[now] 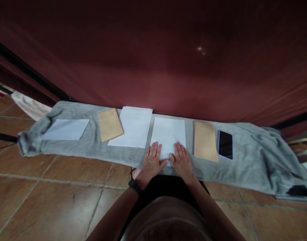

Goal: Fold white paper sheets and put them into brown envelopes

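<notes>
A white sheet of paper lies in front of me on a grey cloth. My left hand rests flat on its near left corner, fingers stretched forward. On the near right part of the same sheet lies my right hand, also flat, with the thumbs pointing toward each other. Part of the sheet's near edge is hidden under the hands. Left of it is a stack of white paper, overlapped by brown envelopes. To the right sits another stack of brown envelopes.
Beside the right envelopes lies a phone with a dark screen. A separate white sheet is at the far left of the cloth. A dark red panel rises along the back edge. Brown floor tiles show in front.
</notes>
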The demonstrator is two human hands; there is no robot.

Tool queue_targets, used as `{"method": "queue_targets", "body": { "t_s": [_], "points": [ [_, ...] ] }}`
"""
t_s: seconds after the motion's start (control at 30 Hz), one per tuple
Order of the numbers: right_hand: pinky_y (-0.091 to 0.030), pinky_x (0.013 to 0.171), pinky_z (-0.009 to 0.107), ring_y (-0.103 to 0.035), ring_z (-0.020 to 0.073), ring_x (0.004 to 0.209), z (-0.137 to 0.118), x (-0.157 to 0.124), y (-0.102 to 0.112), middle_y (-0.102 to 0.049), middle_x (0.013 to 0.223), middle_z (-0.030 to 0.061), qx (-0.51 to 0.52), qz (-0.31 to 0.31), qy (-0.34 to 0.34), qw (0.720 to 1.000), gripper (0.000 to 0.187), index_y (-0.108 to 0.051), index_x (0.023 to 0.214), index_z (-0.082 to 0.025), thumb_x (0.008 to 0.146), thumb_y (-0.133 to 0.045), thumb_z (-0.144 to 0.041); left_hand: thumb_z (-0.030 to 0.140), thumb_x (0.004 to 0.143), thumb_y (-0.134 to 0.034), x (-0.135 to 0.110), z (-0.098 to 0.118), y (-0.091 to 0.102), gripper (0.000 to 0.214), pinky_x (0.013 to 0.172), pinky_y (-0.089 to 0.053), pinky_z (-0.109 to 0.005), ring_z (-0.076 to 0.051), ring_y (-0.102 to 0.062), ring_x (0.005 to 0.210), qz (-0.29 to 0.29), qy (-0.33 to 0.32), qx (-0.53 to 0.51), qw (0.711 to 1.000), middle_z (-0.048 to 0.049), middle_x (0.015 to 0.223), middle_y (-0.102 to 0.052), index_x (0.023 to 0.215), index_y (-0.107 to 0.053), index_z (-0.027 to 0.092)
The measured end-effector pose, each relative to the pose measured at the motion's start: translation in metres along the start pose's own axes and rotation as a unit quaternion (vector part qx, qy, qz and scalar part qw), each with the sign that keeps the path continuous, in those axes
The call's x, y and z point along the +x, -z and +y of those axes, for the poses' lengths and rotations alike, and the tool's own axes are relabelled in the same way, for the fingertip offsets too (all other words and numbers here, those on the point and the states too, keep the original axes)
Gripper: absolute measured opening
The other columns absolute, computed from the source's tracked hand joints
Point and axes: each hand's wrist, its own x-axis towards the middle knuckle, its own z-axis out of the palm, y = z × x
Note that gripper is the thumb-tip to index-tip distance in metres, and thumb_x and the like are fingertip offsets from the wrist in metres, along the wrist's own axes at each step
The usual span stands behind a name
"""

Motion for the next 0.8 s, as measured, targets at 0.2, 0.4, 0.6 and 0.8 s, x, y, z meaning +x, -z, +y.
{"method": "queue_targets", "body": {
  "t_s": [0.2,0.4,0.6,0.8],
  "points": [
    [-0.033,0.119,0.05,-0.037,0.0322,0.147,0.011,-0.01,0.002,-0.035,0.16,0.0228,-0.002,0.007,-0.001,1.0,0.065,-0.031,0.156,-0.004,0.106,-0.038,-0.044,0.074,0.092,-0.043,-0.002,-0.004,0.005,0.09,0.125,-0.016,-0.051,-0.031,-0.022,0.154,-0.012,-0.016,-0.009,1.0,-0.019,0.163,-0.03,0.156,-0.032,0.012],
    [-0.034,0.118,0.05,-0.036,0.0324,0.147,0.018,-0.023,0.005,-0.036,0.16,0.0221,-0.006,0.014,0.001,1.0,0.067,-0.027,0.158,-0.005,0.106,-0.036,-0.046,0.075,0.091,-0.044,-0.003,-0.003,0.005,0.092,0.126,-0.013,-0.054,-0.033,-0.021,0.154,-0.015,-0.014,-0.008,1.0,-0.0198,0.164,-0.029,0.157,-0.032,0.013],
    [-0.035,0.117,0.05,-0.041,0.0336,0.144,0.022,-0.034,0.01,-0.039,0.158,0.0237,-0.009,0.007,-0.011,1.0,0.067,-0.03,0.157,-0.004,0.105,-0.037,-0.047,0.073,0.093,-0.044,-0.004,-0.001,0.007,0.091,0.126,-0.01,-0.056,-0.033,-0.02,0.154,-0.003,-0.022,-0.003,1.0,-0.0219,0.163,-0.028,0.156,-0.033,0.01],
    [-0.035,0.117,0.052,-0.036,0.0305,0.147,0.01,-0.013,0.013,-0.041,0.157,0.0212,0.041,-0.003,0.006,0.999,0.058,-0.032,0.156,-0.006,0.106,-0.032,-0.037,0.067,0.095,-0.047,-0.003,0.003,0.011,0.084,0.127,-0.011,-0.055,-0.031,-0.019,0.155,-0.007,-0.045,0.001,0.999,-0.0176,0.165,-0.026,0.156,-0.034,0.01]
  ]
}}
